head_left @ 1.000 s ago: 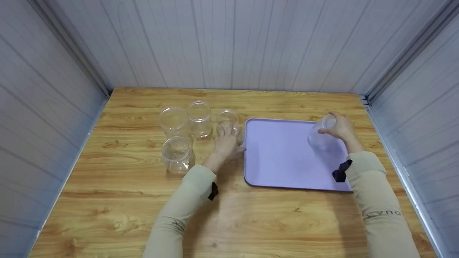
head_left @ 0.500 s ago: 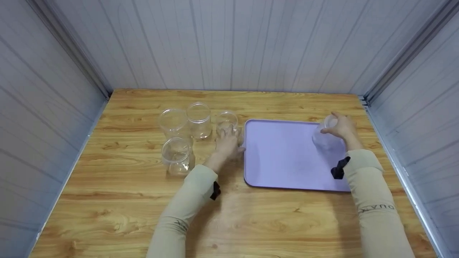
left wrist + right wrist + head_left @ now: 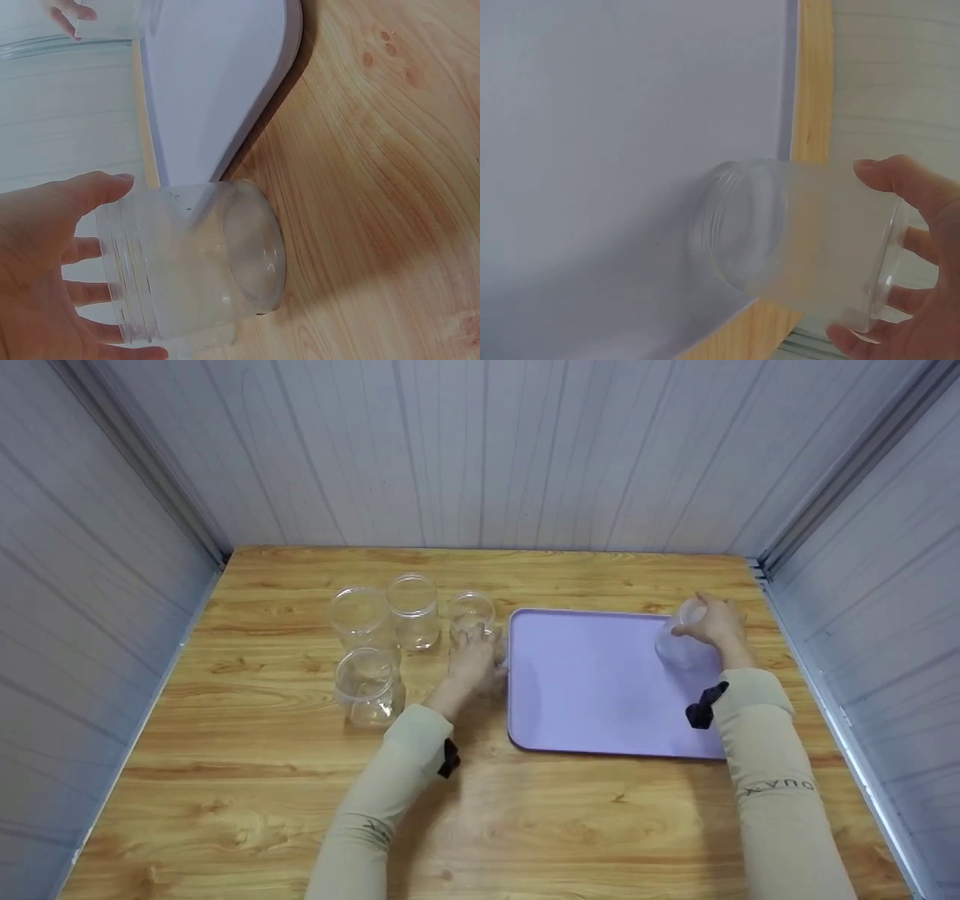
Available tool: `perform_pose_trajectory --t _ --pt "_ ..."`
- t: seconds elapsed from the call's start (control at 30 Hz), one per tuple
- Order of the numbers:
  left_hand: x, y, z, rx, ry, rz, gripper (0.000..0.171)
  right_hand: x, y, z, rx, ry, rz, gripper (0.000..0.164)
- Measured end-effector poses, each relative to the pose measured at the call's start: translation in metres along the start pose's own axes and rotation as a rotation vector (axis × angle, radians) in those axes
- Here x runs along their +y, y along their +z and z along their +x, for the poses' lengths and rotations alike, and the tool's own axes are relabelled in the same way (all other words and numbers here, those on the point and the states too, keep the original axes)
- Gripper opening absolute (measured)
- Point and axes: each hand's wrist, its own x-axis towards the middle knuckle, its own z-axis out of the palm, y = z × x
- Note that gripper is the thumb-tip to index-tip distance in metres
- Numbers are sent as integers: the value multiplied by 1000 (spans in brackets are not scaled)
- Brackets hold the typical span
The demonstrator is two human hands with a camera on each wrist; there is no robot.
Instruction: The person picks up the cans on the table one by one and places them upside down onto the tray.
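My right hand (image 3: 716, 624) holds a clear plastic jar (image 3: 677, 649) by its base end, at the far right corner of the purple tray (image 3: 592, 682). In the right wrist view this jar (image 3: 802, 232) is upside down, its threaded rim at the tray surface. With thumb and fingers spread around the rim, my left hand (image 3: 472, 660) grips another clear jar (image 3: 195, 259), upright on the table just left of the tray. From the head view, that jar is mostly hidden under the hand.
Several more clear jars stand upright on the wooden table at left: a front one (image 3: 367, 690), a back left one (image 3: 360, 615), a middle one (image 3: 414, 611) and one (image 3: 472, 611) just beyond my left hand. White panel walls (image 3: 480, 450) enclose the table's back and sides.
My right hand has shifted slightly right with its jar, toward the tray's far right corner, and then nearly stopped. The left hand stays at its jar; its thumb has drawn in a little.
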Motion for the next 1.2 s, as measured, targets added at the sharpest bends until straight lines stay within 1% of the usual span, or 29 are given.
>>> perform_pose_trajectory --t 0.1,0.23,0.37,0.5,0.73,0.93,1.03,1.2 --pt "-3 -1 -1 25 8 -20 68 -3 0 1 -2 16 13 87" --pt "-6 0 -3 74 20 -38 65 -5 1 2 -10 31 22 87" --pt "-9 1 -6 147 60 -31 64 -4 1 2 -19 40 31 87" --pt "-12 1 -8 209 77 -55 62 -3 2 3 -27 47 29 89" --pt "-15 1 -13 251 36 -100 65 -3 5 5 -56 53 47 89" --pt "-18 4 -18 279 1 -194 65 -3 8 6 -62 65 42 86" --pt "-18 4 -21 294 2 -231 66 -3 9 7 -67 69 34 86" --pt "-17 5 -23 317 27 -241 66 -1 9 8 -85 37 10 85"
